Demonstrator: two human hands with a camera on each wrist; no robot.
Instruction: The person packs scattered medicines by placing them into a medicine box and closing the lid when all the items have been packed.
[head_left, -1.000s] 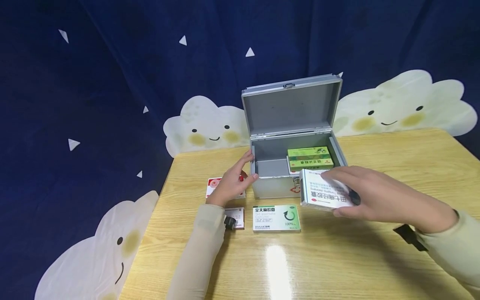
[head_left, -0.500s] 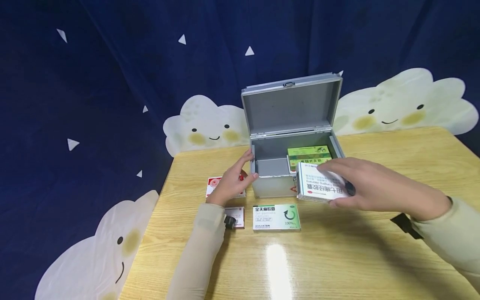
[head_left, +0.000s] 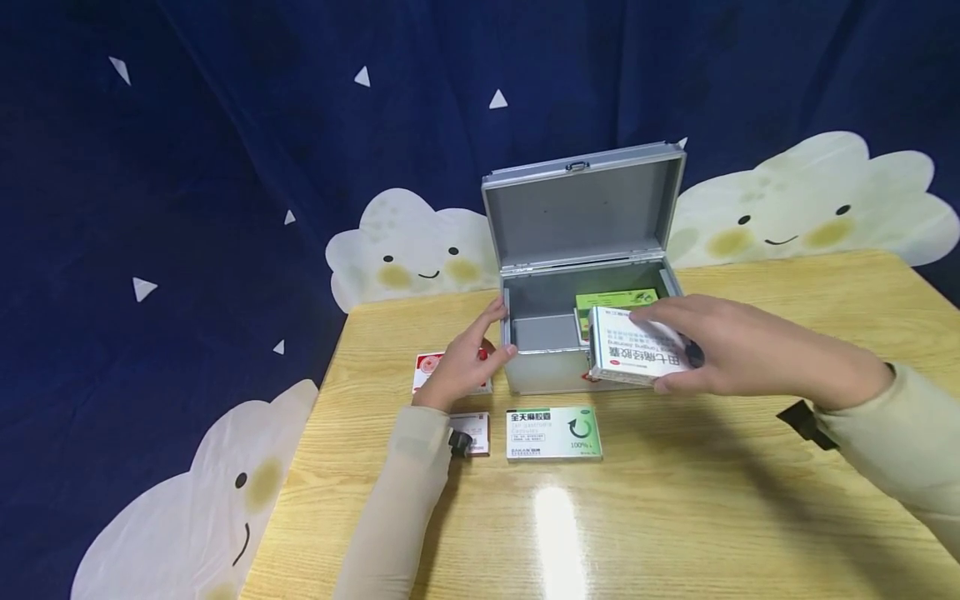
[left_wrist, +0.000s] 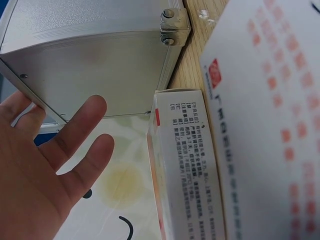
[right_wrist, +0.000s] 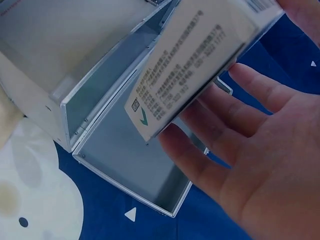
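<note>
My right hand [head_left: 738,346] grips a white medicine box [head_left: 633,346] between thumb and fingers, tilted in front of the silver case's front right. In the right wrist view, the fingers lie along the edge of the same medicine box [right_wrist: 195,55]. The case [head_left: 547,371] stands with its lid [head_left: 585,212] raised. Inside it, at the right, a green medicine box [head_left: 611,300] lies on a white one, partly hidden by the held box. My left hand [head_left: 468,358] rests with spread fingers at the case's left side; in the left wrist view its fingertips reach the case's edge.
A white and green medicine box [head_left: 553,433] lies in front of the case. To its left are a small white and brown box [head_left: 477,433] and a red and white box [head_left: 427,371], partly covered by my left arm and hand. A dark blue curtain [head_left: 247,167] hangs behind the table [head_left: 675,517].
My right hand has carried the white medicine box up and slightly left, toward the case opening, so it now covers more of the green box. My left hand has stayed in place.
</note>
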